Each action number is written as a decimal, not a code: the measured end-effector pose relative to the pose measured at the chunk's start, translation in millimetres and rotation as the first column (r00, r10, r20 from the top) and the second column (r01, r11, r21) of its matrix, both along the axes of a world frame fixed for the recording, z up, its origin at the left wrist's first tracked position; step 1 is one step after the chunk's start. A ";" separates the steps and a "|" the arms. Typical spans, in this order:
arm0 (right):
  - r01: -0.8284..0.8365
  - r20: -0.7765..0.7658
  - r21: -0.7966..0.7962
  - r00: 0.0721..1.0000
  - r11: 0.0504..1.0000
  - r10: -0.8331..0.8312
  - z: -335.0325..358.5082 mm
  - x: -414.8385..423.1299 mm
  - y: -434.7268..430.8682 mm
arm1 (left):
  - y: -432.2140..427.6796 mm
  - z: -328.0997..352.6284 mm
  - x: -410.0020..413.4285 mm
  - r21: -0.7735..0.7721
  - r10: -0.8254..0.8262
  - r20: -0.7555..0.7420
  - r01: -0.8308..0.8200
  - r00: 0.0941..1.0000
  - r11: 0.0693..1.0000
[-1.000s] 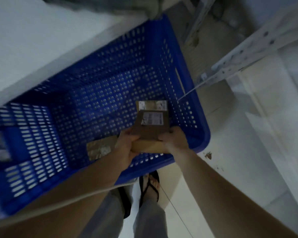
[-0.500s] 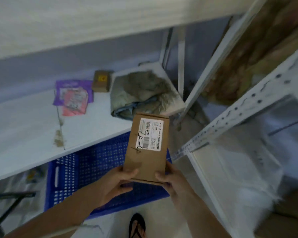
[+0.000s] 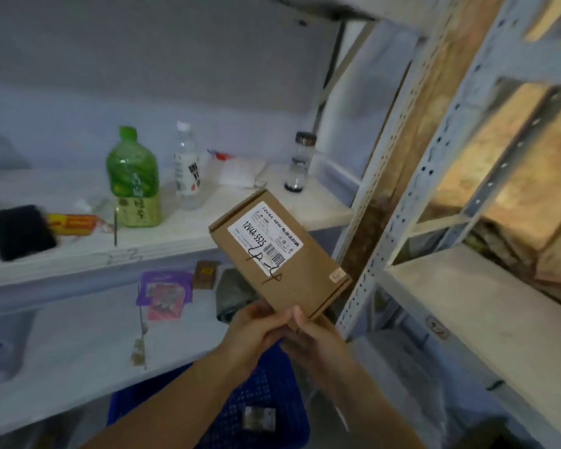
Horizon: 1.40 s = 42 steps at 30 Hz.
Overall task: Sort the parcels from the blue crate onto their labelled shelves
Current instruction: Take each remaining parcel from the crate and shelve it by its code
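A brown cardboard parcel (image 3: 305, 270) with a white printed label and black handwriting on it is held up in front of the shelves, tilted to the left. My left hand (image 3: 256, 332) and my right hand (image 3: 314, 338) both grip its near bottom edge, thumbs on the top face. Below my arms lies the blue crate (image 3: 272, 380) on the floor, with one small parcel (image 3: 259, 418) inside it. The white middle shelf (image 3: 78, 254) bears a handwritten mark on its front edge.
The middle shelf carries a green bottle (image 3: 133, 186), a clear bottle (image 3: 187, 166), a glass jar (image 3: 300, 162), a black pad (image 3: 18, 231). The lower shelf (image 3: 62, 351) holds a purple packet (image 3: 164, 291), a small brown box (image 3: 205, 274), a grey bag. A perforated rack post (image 3: 399, 189) stands right, a wooden shelf (image 3: 483, 319) beyond.
Both hands lifted the parcel out of the blue crate and raised it to shelf height. It now tilts left. My view swung up from the crate to the shelves.
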State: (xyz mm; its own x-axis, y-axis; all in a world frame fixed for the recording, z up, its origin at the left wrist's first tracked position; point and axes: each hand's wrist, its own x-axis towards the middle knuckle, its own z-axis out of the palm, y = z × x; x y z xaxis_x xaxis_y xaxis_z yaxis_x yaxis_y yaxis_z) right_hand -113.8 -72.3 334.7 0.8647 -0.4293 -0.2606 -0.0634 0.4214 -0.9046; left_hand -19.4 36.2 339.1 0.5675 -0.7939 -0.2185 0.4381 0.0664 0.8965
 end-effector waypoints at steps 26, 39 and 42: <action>0.737 0.637 -0.675 0.605 0.033 -0.477 439.8 -243.7 26.8 | 14.1 430.6 -148.2 -0.550 0.446 0.656 -0.019 0.609 0.835; 0.523 0.722 -0.691 0.522 -0.498 -0.454 445.7 -370.1 11.8 | -8.3 422.3 -228.3 -0.588 0.523 0.783 0.127 0.337 0.799; 0.537 0.765 -0.640 0.514 -0.550 -0.388 443.3 -390.2 18.6 | 1.2 422.2 -234.3 -0.625 0.575 0.778 0.217 0.251 0.750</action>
